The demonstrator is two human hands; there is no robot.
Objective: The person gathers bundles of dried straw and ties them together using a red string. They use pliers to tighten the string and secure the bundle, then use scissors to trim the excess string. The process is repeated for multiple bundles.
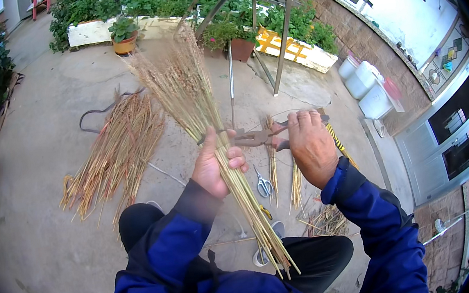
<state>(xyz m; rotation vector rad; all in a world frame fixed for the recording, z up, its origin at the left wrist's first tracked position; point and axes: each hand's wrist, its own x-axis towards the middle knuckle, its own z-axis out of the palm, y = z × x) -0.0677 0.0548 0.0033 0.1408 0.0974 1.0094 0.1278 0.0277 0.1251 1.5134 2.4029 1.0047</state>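
Note:
A long bundle of dry plant stalks with feathery seed heads (241,181) slants across the middle, heads up and cut ends near my knee. Around its stalks, my left hand (215,164) is closed, beside a dark band. Pliers (259,137) with dark and reddish handles are in my right hand (313,143); their jaws point at the bundle beside my left fingers. Whether the jaws touch the bundle or grip a wire, I cannot tell. A thin wire loops near the pliers. Below them, scissors (264,186) lie on the concrete.
A large pile of stalks (118,147) lies at left by a dark strap (86,116). Smaller bundles (296,183) and loose scraps (327,223) lie at right. A metal frame (284,30) stands ahead, near planters (306,52) and white containers (362,80).

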